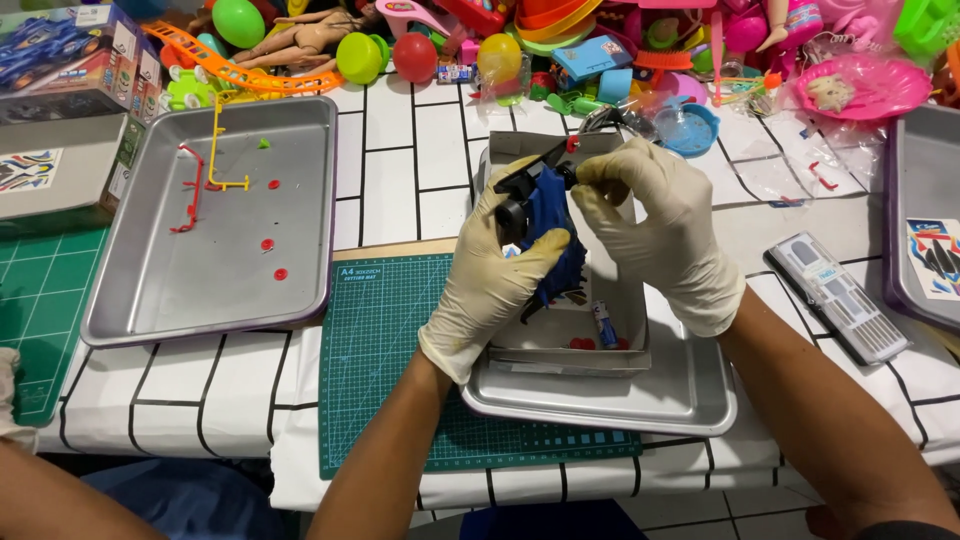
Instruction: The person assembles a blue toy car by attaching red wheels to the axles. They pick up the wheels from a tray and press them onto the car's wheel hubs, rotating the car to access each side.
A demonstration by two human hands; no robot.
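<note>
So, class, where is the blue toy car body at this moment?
In the head view, the blue toy car body sits centre frame, gripped between the gloved left hand and right hand, just above the open box in the metal tray.

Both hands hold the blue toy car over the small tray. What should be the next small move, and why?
Probably the right hand should press the black wheel further onto the blue toy car, while the left hand steadies the body. The fingertips already pinch at that wheel end, and the car is held above the open box in the metal tray, so a dropped part would land there.
</note>
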